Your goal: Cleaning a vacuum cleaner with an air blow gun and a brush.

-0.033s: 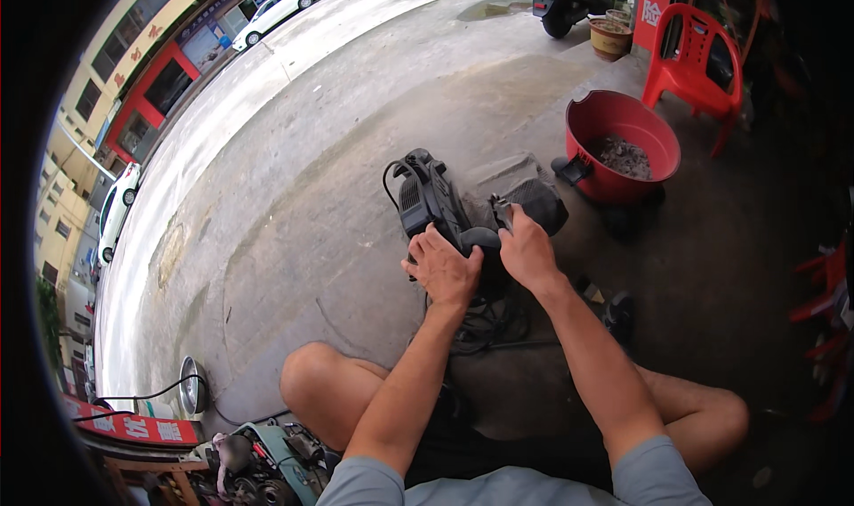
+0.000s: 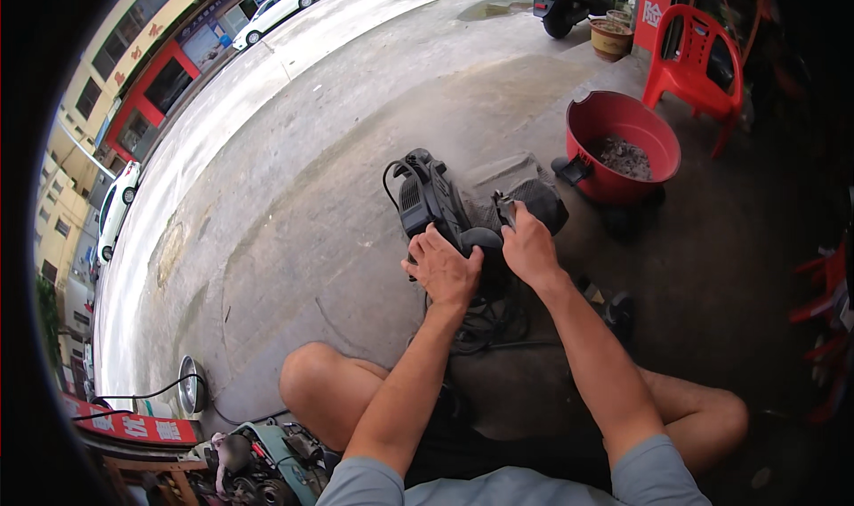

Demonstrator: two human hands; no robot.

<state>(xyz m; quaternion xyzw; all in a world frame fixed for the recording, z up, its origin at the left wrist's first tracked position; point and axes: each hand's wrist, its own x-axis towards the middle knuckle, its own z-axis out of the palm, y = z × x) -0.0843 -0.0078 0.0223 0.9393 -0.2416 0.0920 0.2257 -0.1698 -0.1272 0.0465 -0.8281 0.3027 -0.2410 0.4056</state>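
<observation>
A black machine with vents and a looped cord, perhaps a power tool [image 2: 425, 194], lies on the concrete in front of me. My left hand [image 2: 444, 264] grips its near end, fingers bent over the casing and thumb toward the right. Beside it, my right hand [image 2: 532, 249] is closed around a small grey metal hand tool that looks like pliers [image 2: 504, 207]; its tip points away from me. Just beyond that hand lies a rounded dark piece with a mesh-like surface [image 2: 544, 205], partly covered by the hand. Whether the metal tool touches anything cannot be made out.
Black cable [image 2: 485, 323] is coiled below my hands. A red tub [image 2: 623, 110] holding grey debris stands at the right, before a red plastic chair [image 2: 703, 70]. Engine-like parts [image 2: 276, 457] lie near my left knee, by a metal bowl [image 2: 191, 384].
My right hand has shifted very slightly to the right, and the metal tool in it has tilted a little. My left hand and the black machine look the same.
</observation>
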